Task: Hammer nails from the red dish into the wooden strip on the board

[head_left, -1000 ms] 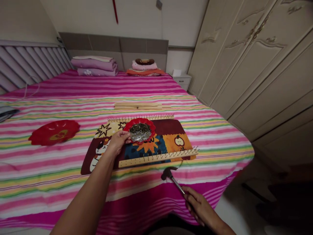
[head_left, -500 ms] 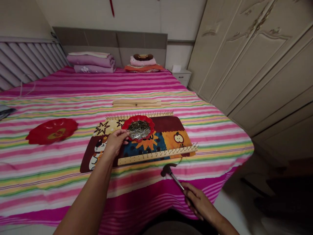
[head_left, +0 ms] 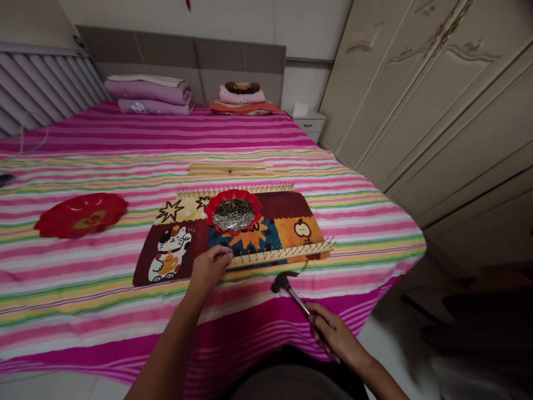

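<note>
The left bare hand point(head_left: 210, 269) has left the rim of the scalloped red plastic bowl full of metal nails point(head_left: 209, 215) and come down to the pale wooden strip studded with upright nails point(head_left: 260, 258), where its fingers now cover the strip's left end. They may be pinching a nail, though the view is too small to be sure. The white, orange and black cat print point(head_left: 170, 254) on the mat, partly covered by the forearm before, now shows whole. The camera view has tipped lower.
</note>
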Available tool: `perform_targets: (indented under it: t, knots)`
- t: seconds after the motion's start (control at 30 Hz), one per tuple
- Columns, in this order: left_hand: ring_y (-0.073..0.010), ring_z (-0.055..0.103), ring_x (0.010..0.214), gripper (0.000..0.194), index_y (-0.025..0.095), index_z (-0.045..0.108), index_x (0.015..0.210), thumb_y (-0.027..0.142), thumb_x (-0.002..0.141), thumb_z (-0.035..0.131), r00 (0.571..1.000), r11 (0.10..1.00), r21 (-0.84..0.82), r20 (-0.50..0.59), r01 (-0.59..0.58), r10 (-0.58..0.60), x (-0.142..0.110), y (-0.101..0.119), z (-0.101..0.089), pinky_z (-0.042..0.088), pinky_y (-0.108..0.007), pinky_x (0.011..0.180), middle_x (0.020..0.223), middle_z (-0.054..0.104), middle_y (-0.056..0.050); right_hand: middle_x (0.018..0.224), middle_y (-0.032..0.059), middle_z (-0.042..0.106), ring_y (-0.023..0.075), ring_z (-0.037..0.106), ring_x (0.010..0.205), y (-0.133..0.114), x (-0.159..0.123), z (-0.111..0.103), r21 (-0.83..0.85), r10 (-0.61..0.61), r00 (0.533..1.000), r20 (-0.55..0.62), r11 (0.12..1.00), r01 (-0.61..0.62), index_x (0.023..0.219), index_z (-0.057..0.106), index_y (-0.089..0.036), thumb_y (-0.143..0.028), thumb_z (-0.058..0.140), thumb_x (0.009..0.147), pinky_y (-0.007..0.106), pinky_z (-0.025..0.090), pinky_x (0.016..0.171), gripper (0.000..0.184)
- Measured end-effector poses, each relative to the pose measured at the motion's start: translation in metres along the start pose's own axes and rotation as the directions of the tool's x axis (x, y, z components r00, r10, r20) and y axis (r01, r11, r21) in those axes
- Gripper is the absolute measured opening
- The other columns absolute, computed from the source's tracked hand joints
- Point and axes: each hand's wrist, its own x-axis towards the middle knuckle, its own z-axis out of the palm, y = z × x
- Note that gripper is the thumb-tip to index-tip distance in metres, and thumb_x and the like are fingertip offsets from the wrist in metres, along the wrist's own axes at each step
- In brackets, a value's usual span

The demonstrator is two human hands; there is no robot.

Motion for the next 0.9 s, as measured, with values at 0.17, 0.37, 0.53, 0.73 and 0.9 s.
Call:
perform_targets:
  t: [0.17,0.37,0.53,0.73,0.9]
  knots:
    - [-0.0118,0.056,0.06,0.018,0.022,0.063,0.071,0.036,0.067,0.053,0.985,0.953,0.256,-0.021,-0.159,0.17,-0.004,-0.005,0.001,0.043,-0.021,0.059,0.064,0.064,0.003,0.044,-0.0117,0.035,0.0052,0.025,0.031,0.003,-0.002,0.002,0.005,-0.038,0.999,0.004,0.999,0.038,0.112,0.05,-0.015,-0.044,0.044,0.075,0.016,0.014,0.031,0.048]
    - [-0.0136,0.06,0.074,0.018,0.022,0.064,0.075,0.033,0.071,0.05,0.964,0.914,0.323,-0.019,-0.244,0.264,-0.007,-0.01,0.003,0.043,-0.022,0.07,0.078,0.067,0.0,0.048,-0.0095,0.032,0.0064,0.027,0.037,-0.027,-0.022,0.015,-0.117,-0.197,0.973,0.117,0.971,0.21,0.113,0.056,-0.018,-0.041,0.046,0.083,0.019,0.021,0.036,0.039]
    - [-0.0133,0.06,0.073,0.016,0.021,0.064,0.073,0.03,0.071,0.05,0.957,0.907,0.33,-0.036,-0.261,0.288,-0.007,-0.012,0.005,0.043,-0.022,0.068,0.077,0.066,0.0,0.056,-0.0061,0.044,0.0085,0.04,0.046,-0.094,-0.029,0.034,-0.28,-0.511,0.844,0.164,0.796,0.536,0.12,0.052,-0.019,-0.032,0.041,0.09,0.019,0.034,0.045,0.035]
    - [-0.0114,0.056,0.065,0.014,0.021,0.062,0.068,0.029,0.072,0.05,0.94,0.886,0.345,-0.033,-0.309,0.34,-0.004,-0.019,0.007,0.041,-0.021,0.062,0.069,0.063,0.001,0.08,0.0034,0.067,0.0157,0.061,0.072,-0.139,-0.008,0.054,-0.43,-0.637,0.731,0.245,0.604,0.67,0.125,0.049,-0.021,-0.021,0.04,0.089,0.026,0.047,0.07,0.037]
    - [-0.0103,0.054,0.062,0.015,0.02,0.061,0.066,0.026,0.073,0.049,0.944,0.882,0.365,-0.027,-0.297,0.329,-0.003,-0.02,0.009,0.039,-0.02,0.06,0.067,0.06,0.002,0.08,0.0022,0.067,0.015,0.061,0.069,-0.131,-0.02,0.044,-0.434,-0.572,0.774,0.27,0.645,0.629,0.124,0.051,-0.021,-0.023,0.04,0.089,0.024,0.047,0.064,0.036]
